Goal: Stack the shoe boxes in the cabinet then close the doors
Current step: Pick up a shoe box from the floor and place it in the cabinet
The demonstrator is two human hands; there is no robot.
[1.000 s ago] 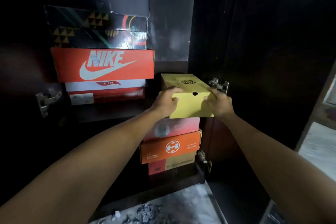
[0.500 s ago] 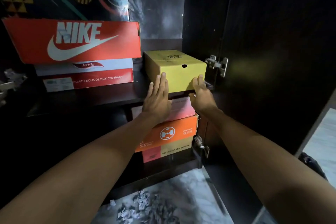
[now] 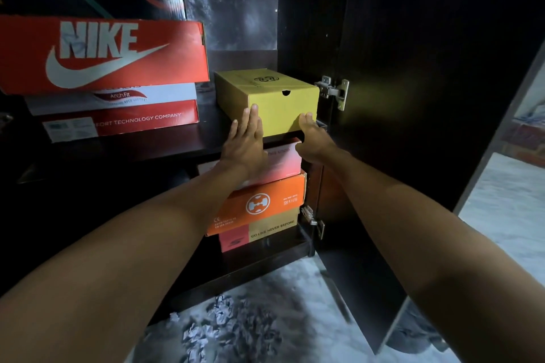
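The yellow box (image 3: 267,99) sits on the shelf (image 3: 165,150), right of the red boxes (image 3: 103,76); the left hand (image 3: 246,141) and right hand (image 3: 314,138) lie flat and open on its front, holding nothing; it looks light and stiff, so push low on the front.

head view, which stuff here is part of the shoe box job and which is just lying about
Part of the job:
yellow box on the shelf, left hand and right hand flat against its front
red Nike box
orange box below
open cabinet door

Lying about:
crumpled paper on the floor
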